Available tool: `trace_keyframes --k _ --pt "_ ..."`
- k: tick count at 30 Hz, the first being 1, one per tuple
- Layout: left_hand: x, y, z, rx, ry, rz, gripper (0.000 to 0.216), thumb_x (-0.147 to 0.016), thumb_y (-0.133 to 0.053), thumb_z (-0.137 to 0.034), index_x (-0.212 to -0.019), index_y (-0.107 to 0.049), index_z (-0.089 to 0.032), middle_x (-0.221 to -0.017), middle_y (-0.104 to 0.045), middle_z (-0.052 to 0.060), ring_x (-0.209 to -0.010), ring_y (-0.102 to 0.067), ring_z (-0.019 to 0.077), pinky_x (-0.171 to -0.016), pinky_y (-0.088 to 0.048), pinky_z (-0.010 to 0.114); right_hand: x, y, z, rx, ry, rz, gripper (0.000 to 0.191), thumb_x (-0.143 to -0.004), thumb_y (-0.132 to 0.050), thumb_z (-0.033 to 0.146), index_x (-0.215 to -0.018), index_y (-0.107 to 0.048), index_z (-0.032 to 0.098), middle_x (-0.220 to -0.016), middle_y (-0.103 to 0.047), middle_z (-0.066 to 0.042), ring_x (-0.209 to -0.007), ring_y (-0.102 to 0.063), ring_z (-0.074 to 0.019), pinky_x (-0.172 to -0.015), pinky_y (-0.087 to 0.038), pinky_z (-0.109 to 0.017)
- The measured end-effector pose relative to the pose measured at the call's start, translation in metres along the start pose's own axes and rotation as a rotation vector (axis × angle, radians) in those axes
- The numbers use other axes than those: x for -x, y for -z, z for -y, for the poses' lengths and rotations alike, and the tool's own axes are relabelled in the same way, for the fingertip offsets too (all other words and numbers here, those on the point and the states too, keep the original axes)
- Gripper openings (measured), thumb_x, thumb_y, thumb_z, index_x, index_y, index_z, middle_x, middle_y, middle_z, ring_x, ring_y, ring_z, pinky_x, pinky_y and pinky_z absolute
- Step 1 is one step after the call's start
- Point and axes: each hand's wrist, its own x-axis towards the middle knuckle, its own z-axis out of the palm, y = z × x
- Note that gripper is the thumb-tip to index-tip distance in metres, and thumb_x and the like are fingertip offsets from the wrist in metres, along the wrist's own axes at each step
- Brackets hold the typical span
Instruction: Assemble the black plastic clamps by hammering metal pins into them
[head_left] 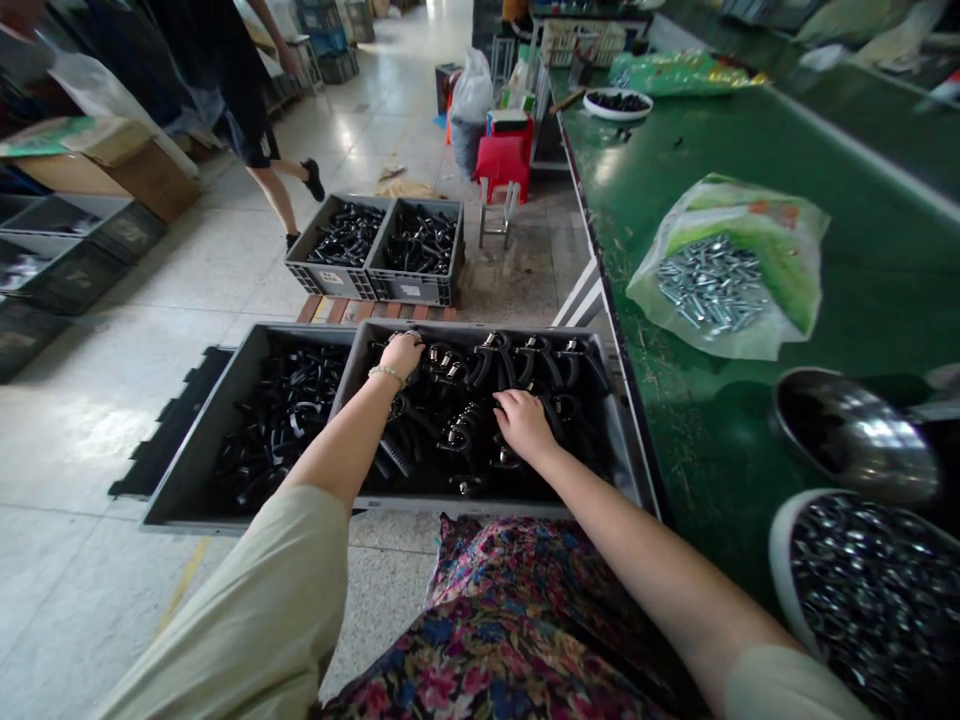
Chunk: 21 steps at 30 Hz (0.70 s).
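Observation:
Both my hands reach down into a grey crate point(622, 440) on the floor, full of curved black hose pieces with metal clamps point(517, 365). My left hand point(401, 355) is at the crate's far left corner, fingers curled down onto a hose piece. My right hand point(523, 423) lies in the middle of the crate, fingers bent into the pile and closed around black pieces; what exactly it grips is hidden. A second grey crate point(225, 430) of similar black parts stands directly to the left.
A green workbench point(750, 440) runs along the right, with a bag of silver screws point(712, 280), a metal bowl point(855, 435) and a bowl of small metal parts point(877, 590). Two more grey crates point(379, 245) sit farther off. A person point(247, 110) walks at the top left.

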Motion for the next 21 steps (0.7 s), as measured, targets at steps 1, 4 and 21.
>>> trace_keyframes --k 1,4,21 --pt "-0.003 -0.003 0.002 0.083 0.032 0.015 0.027 -0.085 -0.060 -0.025 -0.104 -0.062 -0.006 -0.106 -0.065 0.012 -0.108 -0.058 0.0243 -0.104 -0.038 0.042 0.001 0.005 -0.008 0.010 -0.021 -0.004 0.032 -0.091 -0.046 0.021 -0.117 -0.063 0.018 -0.117 -0.064 -0.013 -0.112 -0.053 -0.0288 -0.096 -0.038 -0.044" --pt "0.014 0.012 0.027 0.350 0.103 0.014 0.026 -0.091 -0.050 -0.021 -0.111 -0.058 -0.006 -0.107 -0.065 0.008 -0.098 -0.061 0.0163 -0.101 -0.043 0.040 0.011 0.018 -0.032 0.024 -0.083 -0.018 0.029 -0.091 -0.045 0.021 -0.112 -0.066 0.018 -0.112 -0.066 -0.013 -0.109 -0.054 -0.0294 -0.094 -0.038 -0.044" --pt "0.181 -0.006 0.088 -0.438 -0.751 0.539 0.037 -0.092 -0.047 -0.016 -0.124 -0.061 -0.027 -0.121 -0.065 0.005 -0.121 -0.052 0.0240 -0.106 -0.037 0.046 0.023 0.000 0.004 -0.064 0.226 0.070 0.017 -0.091 -0.054 0.015 -0.098 -0.069 0.019 -0.098 -0.073 -0.006 -0.098 -0.061 -0.0205 -0.092 -0.038 -0.038"
